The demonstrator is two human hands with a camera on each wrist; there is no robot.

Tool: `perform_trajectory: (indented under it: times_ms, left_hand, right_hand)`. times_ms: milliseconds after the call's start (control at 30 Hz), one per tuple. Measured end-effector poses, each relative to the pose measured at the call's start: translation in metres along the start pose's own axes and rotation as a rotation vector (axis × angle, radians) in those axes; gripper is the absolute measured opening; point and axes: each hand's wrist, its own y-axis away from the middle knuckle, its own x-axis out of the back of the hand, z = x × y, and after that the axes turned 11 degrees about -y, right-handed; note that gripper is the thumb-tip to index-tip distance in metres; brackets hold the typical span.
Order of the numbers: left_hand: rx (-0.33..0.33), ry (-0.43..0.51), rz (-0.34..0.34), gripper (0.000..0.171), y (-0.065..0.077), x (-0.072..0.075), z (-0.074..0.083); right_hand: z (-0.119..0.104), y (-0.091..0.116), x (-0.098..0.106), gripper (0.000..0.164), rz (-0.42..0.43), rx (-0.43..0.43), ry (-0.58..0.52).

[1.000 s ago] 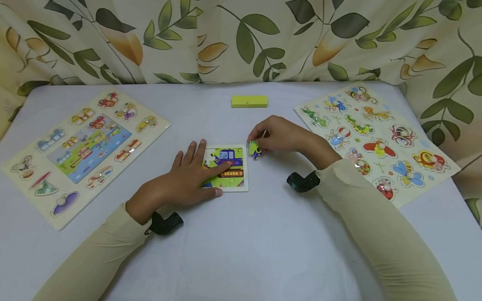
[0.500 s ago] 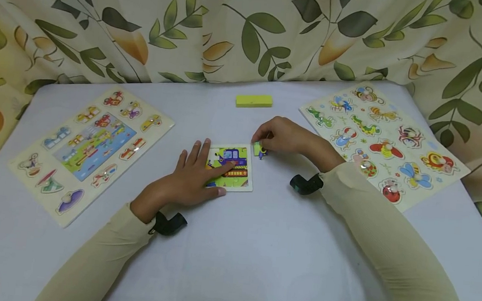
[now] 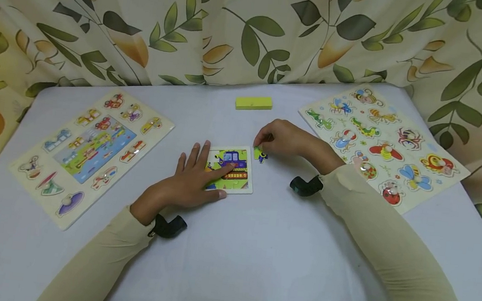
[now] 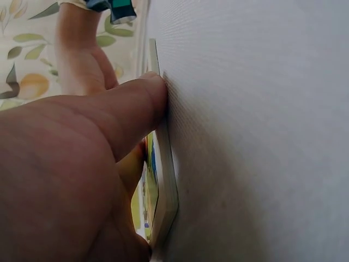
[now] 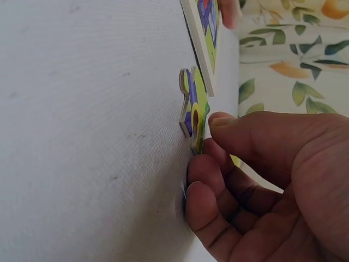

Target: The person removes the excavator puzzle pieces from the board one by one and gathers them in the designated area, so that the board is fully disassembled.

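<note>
Two hands work on different things, well apart at the wrists: the left hand (image 3: 190, 177) lies spread over the small framed puzzle (image 3: 249, 173), fingers straight and thumb at its near edge, while the right hand (image 3: 287, 138), fingers curled, pinches a loose puzzle piece (image 5: 199, 98) between thumb and fingertips. That piece sits low over the white surface (image 3: 231, 259), just beside the frame's right edge; whether it touches the frame or the cloth is hard to tell. Judging from this, the likeliest trouble is the piece catching on the raised rim if it travels sideways too low, or twisting loose, since only its far side appears to be gripped. Uneven pressure from the spread fingers could also skid the frame or unseat pieces, and the same fingers hide part of the picture, so a misplacement there might go unnoticed. As for direction, the piece's lobed, purple-printed edge faces the person and its green part runs toward the fingertips; with one end covered, no long axis can be made out. The framed puzzle looks nearly square, its printed vehicle upright to the person, cab away and striped band nearer.
</note>
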Motion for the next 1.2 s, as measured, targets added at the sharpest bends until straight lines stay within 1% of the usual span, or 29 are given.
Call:
perform_trajectory:
  times_ms: [167, 233, 400, 467, 667, 933, 1200]
  left_hand:
    - [-0.003, -0.007, -0.001, 0.069, -0.001, 0.000, -0.001]
    - [-0.010, -0.013, -0.002, 0.076, -0.001, -0.001, -0.001]
    - [-0.029, -0.038, -0.013, 0.100, 0.001, -0.001, -0.004]
    - [-0.033, -0.045, -0.014, 0.104, 0.002, -0.001, -0.004]
    - [-0.030, -0.051, -0.022, 0.105, 0.002, -0.002, -0.004]
    - [-0.012, -0.058, -0.043, 0.105, 0.000, -0.001, -0.001]
    - [0.011, -0.053, -0.057, 0.106, -0.001, -0.001, 0.000]
  right_hand:
    - [0.000, 0.000, 0.001, 0.015, -0.002, 0.014, 0.011]
    - [-0.001, 0.000, 0.001, 0.015, 0.006, 0.026, 0.014]
    - [-0.004, -0.004, -0.001, 0.015, 0.041, 0.030, 0.008]
    - [-0.006, -0.005, -0.002, 0.015, 0.052, 0.029, 0.002]
    - [-0.014, -0.010, -0.008, 0.015, 0.051, 0.064, -0.021]
    - [-0.026, -0.018, -0.018, 0.018, -0.001, 0.085, -0.056]
    - [-0.030, -0.028, -0.027, 0.016, -0.038, 0.129, -0.043]
